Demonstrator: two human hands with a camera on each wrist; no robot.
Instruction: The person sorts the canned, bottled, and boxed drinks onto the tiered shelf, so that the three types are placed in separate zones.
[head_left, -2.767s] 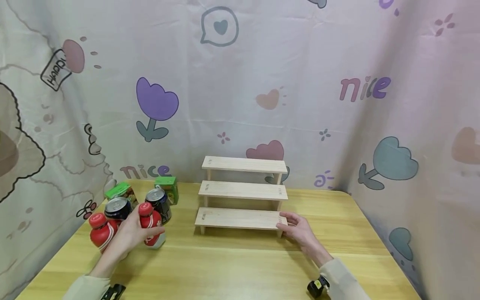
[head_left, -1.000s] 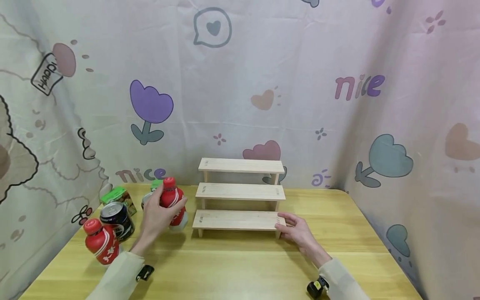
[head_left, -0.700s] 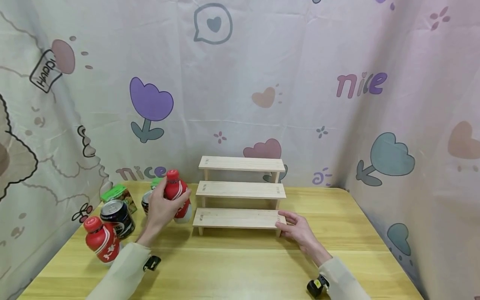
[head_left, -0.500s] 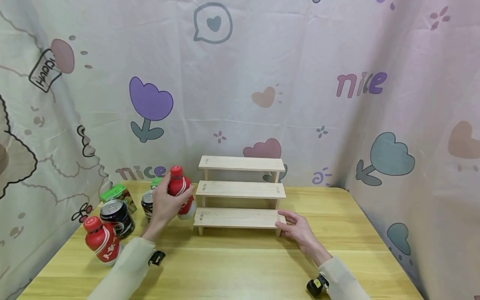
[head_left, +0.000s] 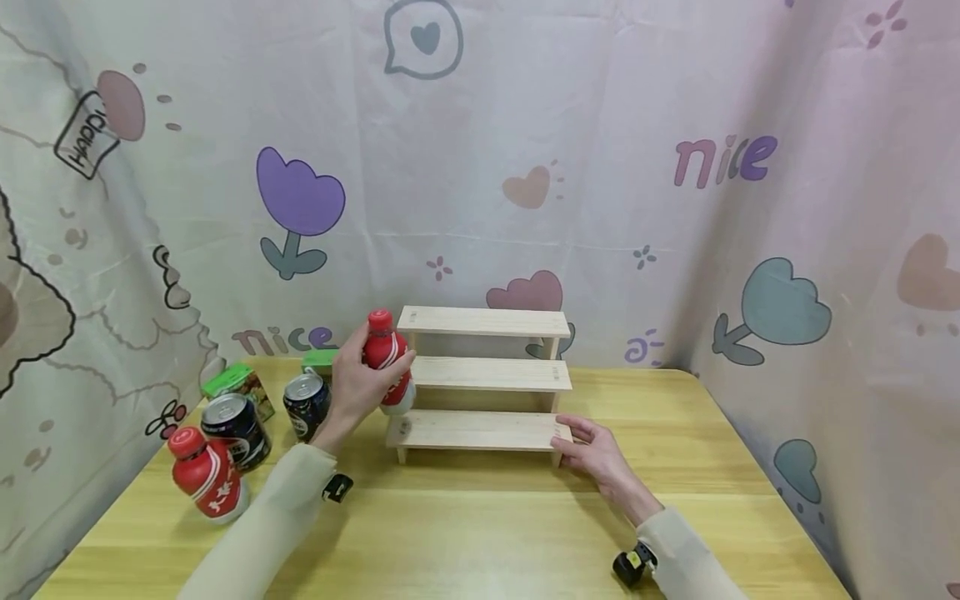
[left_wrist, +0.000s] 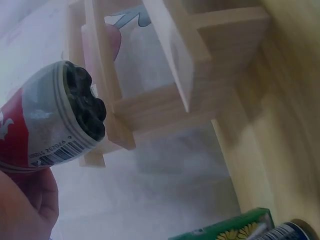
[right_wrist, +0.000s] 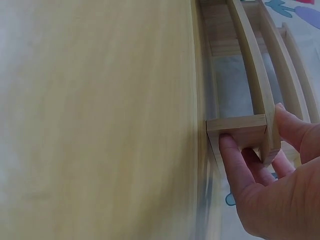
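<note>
My left hand [head_left: 358, 385] grips a red-and-white bottle [head_left: 385, 353] with a red cap, raised off the table at the left end of a three-tier wooden display shelf [head_left: 480, 430]. It overlaps the left ends of the tiers in the head view. The left wrist view shows the bottle's dark, lobed base [left_wrist: 85, 102] and a barcode, tilted toward the shelf. At the other end, my right hand [head_left: 600, 460] holds the right corner of the lowest tier. In the right wrist view its thumb [right_wrist: 292, 127] lies on the board, with fingers around the end and leg.
At the left of the table [head_left: 487, 542] stand a second red bottle [head_left: 210, 479], a dark can [head_left: 236, 429], another dark can [head_left: 303, 412], a green-topped box [head_left: 240, 383] and a partly hidden green box [head_left: 318, 360]. A printed curtain [head_left: 450, 217] hangs behind and along both sides.
My left hand has lifted the red bottle from the left group and carried it right and up to the shelf's left end. My right hand keeps its hold on the lowest tier.
</note>
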